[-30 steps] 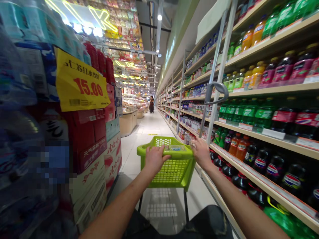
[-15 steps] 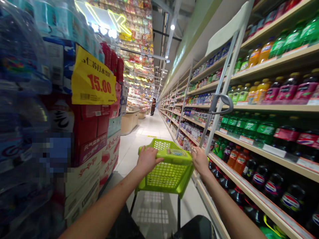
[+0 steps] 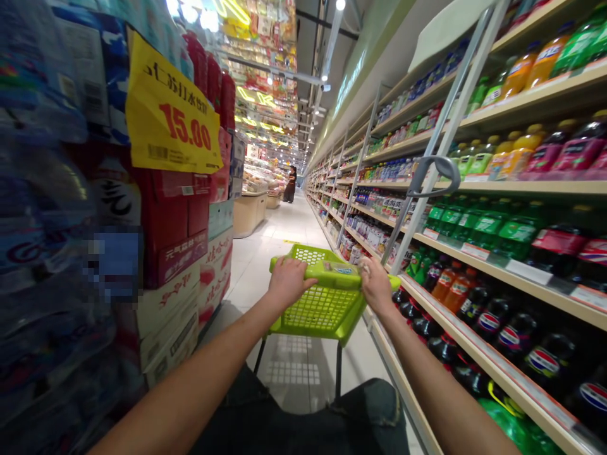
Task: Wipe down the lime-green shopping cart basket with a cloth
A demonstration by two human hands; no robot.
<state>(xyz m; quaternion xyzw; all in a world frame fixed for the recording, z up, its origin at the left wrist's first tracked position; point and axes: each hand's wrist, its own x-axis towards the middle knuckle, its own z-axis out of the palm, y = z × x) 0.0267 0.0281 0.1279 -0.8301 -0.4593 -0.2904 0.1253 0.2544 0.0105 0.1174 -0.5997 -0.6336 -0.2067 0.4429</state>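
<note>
In front of me stands a lime-green plastic shopping cart (image 3: 315, 313) on dark legs, its perforated basket facing me. My left hand (image 3: 289, 279) is wrapped over the left part of its handle bar, thumb pointing inward. Near the right end of that bar, my right hand (image 3: 376, 284) is closed around it. A small label (image 3: 337, 267) sits on the handle between the two hands. The inside of the basket is mostly hidden behind the handle.
Stacked drink cartons (image 3: 183, 234) with a yellow price sign (image 3: 173, 110) rise close on the left. Shelves of bottles (image 3: 509, 246) line the right, where a ladder with a grey handle (image 3: 434, 175) leans. A person (image 3: 290, 184) stands farther down the tiled aisle (image 3: 275, 253).
The cart and both hands appear slightly higher in view. The price sign and the distant person look larger and nearer. Both hands keep their hold on the handle.
</note>
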